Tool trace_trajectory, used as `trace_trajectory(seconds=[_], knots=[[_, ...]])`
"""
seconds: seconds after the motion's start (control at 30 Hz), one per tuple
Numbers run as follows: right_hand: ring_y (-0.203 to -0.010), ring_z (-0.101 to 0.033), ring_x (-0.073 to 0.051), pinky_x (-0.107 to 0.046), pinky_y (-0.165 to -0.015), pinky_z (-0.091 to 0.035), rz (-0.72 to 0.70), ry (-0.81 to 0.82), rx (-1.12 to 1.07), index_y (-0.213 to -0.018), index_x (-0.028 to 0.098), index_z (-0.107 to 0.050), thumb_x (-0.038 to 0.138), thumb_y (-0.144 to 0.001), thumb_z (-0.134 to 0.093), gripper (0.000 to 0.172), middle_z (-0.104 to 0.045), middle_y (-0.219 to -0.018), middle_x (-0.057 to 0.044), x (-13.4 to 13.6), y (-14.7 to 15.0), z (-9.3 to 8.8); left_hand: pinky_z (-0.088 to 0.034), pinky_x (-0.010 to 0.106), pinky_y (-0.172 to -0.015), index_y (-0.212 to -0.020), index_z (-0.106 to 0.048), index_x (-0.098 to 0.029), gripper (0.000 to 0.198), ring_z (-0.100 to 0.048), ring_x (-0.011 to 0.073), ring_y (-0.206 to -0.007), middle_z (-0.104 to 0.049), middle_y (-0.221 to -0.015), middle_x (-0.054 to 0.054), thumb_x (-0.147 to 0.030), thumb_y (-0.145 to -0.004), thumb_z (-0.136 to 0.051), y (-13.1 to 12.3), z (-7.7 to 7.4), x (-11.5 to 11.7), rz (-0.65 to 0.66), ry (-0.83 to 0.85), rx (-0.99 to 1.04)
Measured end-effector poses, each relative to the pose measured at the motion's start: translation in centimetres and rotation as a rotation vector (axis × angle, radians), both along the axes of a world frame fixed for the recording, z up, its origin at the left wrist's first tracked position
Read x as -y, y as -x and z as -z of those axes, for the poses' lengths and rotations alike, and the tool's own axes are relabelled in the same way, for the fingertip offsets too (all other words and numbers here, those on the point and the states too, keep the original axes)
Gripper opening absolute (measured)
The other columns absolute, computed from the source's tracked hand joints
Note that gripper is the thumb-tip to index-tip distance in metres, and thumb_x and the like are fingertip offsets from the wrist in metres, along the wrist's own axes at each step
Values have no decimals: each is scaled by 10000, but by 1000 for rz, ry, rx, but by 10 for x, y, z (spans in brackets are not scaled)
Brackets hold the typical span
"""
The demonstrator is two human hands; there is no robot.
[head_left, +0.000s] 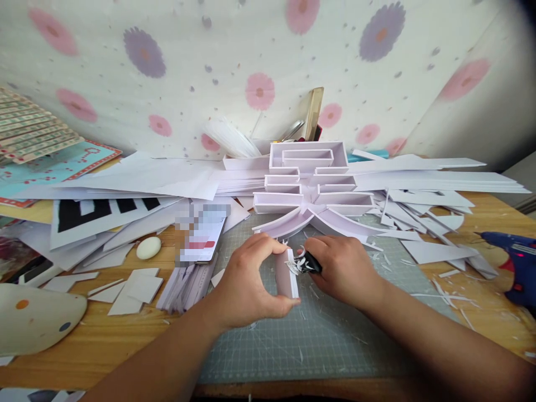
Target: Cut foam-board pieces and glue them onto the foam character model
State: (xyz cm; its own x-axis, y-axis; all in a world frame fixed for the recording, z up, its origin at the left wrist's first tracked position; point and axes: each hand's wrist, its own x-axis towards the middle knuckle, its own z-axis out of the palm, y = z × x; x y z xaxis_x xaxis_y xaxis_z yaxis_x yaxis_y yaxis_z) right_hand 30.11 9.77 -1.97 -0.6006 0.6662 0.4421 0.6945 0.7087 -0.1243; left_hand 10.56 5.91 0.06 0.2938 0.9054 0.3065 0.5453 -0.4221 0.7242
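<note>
Between thumb and fingers, my left hand (247, 279) grips a small white foam-board piece (286, 274) by its two ends, over the cutting mat (335, 340). My right hand (341, 271) is closed round a black cutting tool (312, 263), whose blade is hidden by curled white shavings at the piece's upper edge. Its exact kind is hard to make out. Just beyond both hands stands a white foam-board structure (310, 192) of box-shaped strokes with two curved arms at its near end.
A blue glue gun (513, 257) lies at the right. Stacked white sheets (435, 181) and offcuts (439, 251) flank the structure. At left are a phone (209, 234) on a pile of strips, a white egg-shaped object (148, 248) and a pale rounded object (39, 318).
</note>
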Motion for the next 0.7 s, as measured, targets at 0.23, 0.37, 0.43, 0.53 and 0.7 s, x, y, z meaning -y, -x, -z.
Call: trace_trajectory(seconds=[0.23, 0.37, 0.43, 0.53, 0.7], knots=[[-527, -553, -141, -291, -508, -178, 18, -27, -1, -667, 177, -537, 147, -733, -481, 92, -598, -595, 4, 0, 1, 1, -431, 308, -742, -904, -585, -173, 479, -560, 181, -799, -570, -864, -6, -138, -482, -807, 2, -1, -2, 16, 40, 3], [-540, -569, -144, -292, -507, -176, 35, -13, 12, -670, 175, -547, 138, -713, -500, 74, -613, -610, 1, 0, 1, 1, -428, 312, -751, -909, -589, -169, 476, -559, 185, -807, -569, -872, -2, -141, -485, -804, 2, -2, -2, 17, 55, -4], [-543, -573, -145, -291, -505, -178, 41, -5, 14, -672, 175, -552, 130, -696, -503, 70, -616, -614, 2, -1, 1, 2, -426, 309, -748, -905, -590, -171, 475, -557, 184, -806, -569, -872, -3, -139, -482, -803, 2, -3, -2, 15, 64, -7], [-537, -570, -145, -287, -501, -179, 55, -4, 19, -667, 176, -550, 123, -662, -507, 69, -610, -603, 6, -1, 1, 2, -423, 302, -743, -907, -590, -172, 477, -555, 180, -804, -569, -875, -5, -134, -481, -802, 2, -3, -2, 15, 71, -10], [-555, -583, -151, -281, -504, -181, 91, 31, 55, -674, 178, -550, 112, -650, -517, 78, -624, -617, 5, -2, 2, 1, -420, 299, -744, -907, -575, -183, 477, -553, 181, -811, -571, -885, -7, -142, -488, -798, 3, -1, -4, 14, 78, -14]])
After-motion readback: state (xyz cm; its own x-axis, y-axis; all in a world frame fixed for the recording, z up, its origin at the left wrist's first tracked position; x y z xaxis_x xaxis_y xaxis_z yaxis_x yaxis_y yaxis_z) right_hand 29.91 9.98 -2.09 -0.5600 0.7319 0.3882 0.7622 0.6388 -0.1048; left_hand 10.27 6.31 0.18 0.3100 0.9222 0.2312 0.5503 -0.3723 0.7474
